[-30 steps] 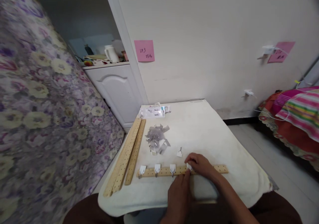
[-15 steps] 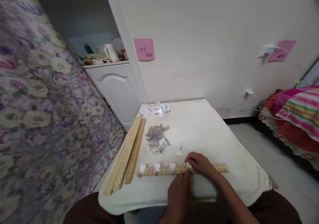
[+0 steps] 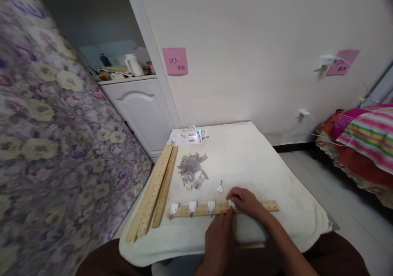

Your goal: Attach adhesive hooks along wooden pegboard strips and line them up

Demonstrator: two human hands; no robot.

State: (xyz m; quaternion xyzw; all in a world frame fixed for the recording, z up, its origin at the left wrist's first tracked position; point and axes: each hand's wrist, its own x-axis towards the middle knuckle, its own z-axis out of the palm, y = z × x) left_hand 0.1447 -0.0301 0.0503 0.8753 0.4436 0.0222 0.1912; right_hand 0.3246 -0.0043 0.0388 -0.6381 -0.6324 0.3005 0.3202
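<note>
A pale wooden strip with rows of holes lies crosswise near the table's front edge. Three white hooks with metal prongs, one of them the middle hook, sit along its left half. Farther right on the strip, a fourth white hook is between my hands and partly covered by fingers. My right hand pinches it from the right and above. From below, my left hand has its closed fingertips at the hook's lower end, against the strip. Just beyond, a loose white hook lies on the cloth.
A pile of hooks in clear wrapping lies left of centre. More perforated wooden strips run along the table's left side. Flat packaging rests at the back. A white cloth covers the table, which meets the wall.
The whole view has shifted slightly, so things appear a little farther left. Both hands stay at the same hook on the strip, with hardly any finger movement visible.
</note>
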